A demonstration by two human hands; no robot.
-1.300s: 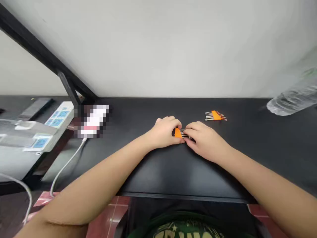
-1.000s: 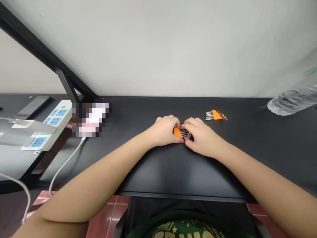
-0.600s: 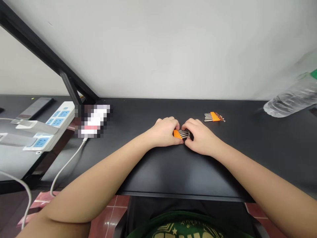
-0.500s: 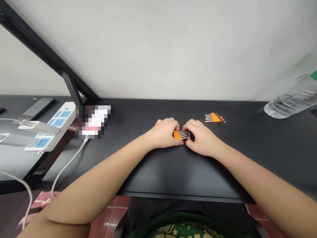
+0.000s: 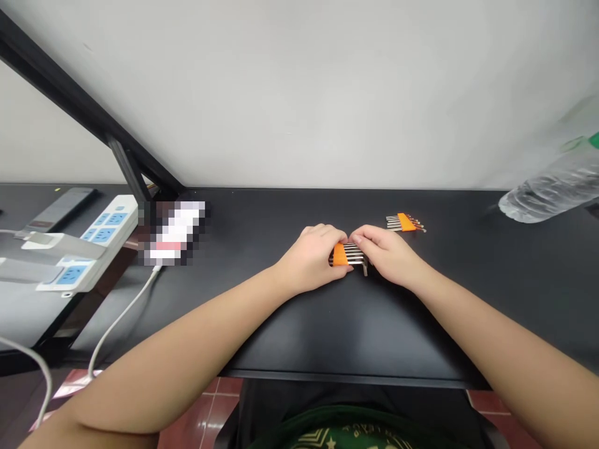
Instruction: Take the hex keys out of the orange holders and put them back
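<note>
Head view: grips an orange holder [image 5: 340, 254] with the left hand [image 5: 316, 255], closed around its left end from near and far sides. Keeps it low at the dark worktop [image 5: 355, 337], too hidden underneath to tell whether touching. Fans silvery hex keys [image 5: 356, 254] out to the right of the holder, with the nearest one's bent end pointing toward the person. Brings the right hand [image 5: 386, 252] to the far right of the holder, thumb and bent fingers at the farthest keys; cannot tell whether pinching one or merely touching. Shows a second orange holder [image 5: 406, 222], also filled with keys, beyond and to the right of the first. Shows a clear bottle [image 5: 552, 190], lying tilted, well off to the right of the holder. Far to the holder's left, shows a pixelated object [image 5: 178, 227] with a white cable [image 5: 124, 308] and, farther left, a white power strip [image 5: 110, 227].
</note>
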